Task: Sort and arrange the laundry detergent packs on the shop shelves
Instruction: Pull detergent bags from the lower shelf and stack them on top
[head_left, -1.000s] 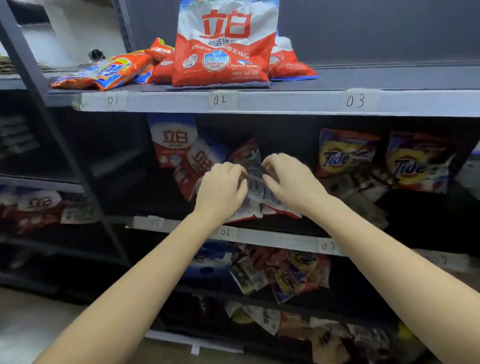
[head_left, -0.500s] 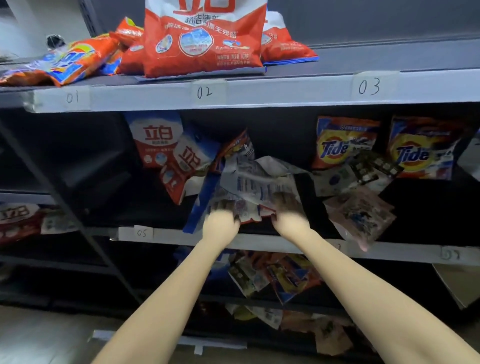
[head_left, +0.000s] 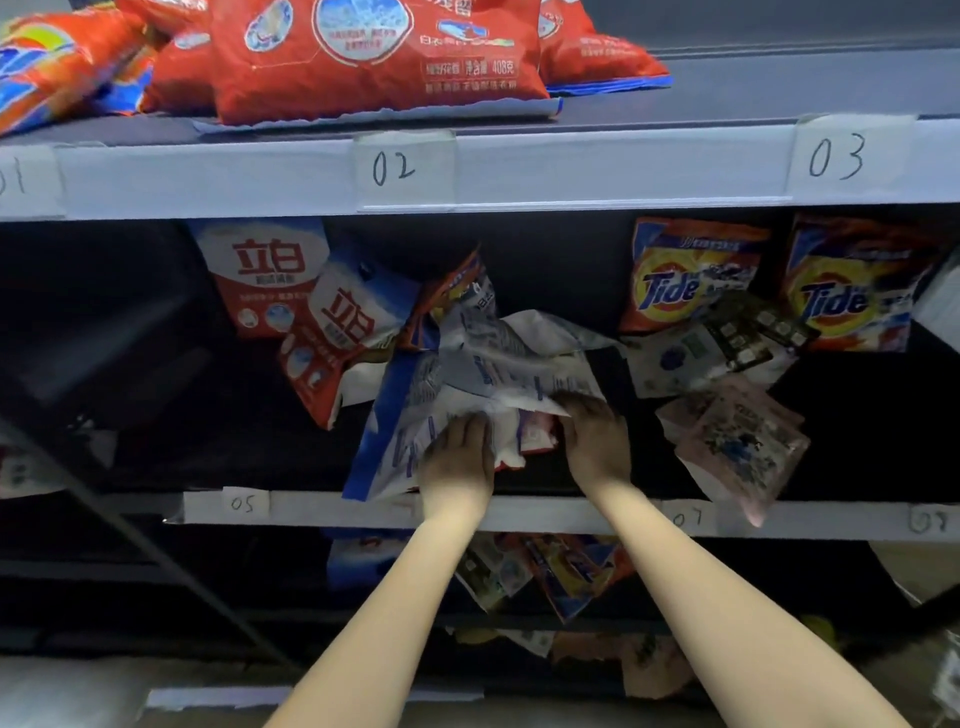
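Both forearms are bare to the frame edge, with no sleeves, gloves, rings or watch showing.

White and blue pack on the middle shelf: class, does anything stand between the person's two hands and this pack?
Nothing visible does. The left hand and the right hand are both already on the lower part of the white and blue pack, with no other pack between them and it.

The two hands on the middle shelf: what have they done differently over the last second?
Both hands dropped from the top of the white-and-blue pack to its lower edge. The left hand and right hand now hold it there, and its crumpled top has opened out. The two Tide packs and the big red pack above stayed put.
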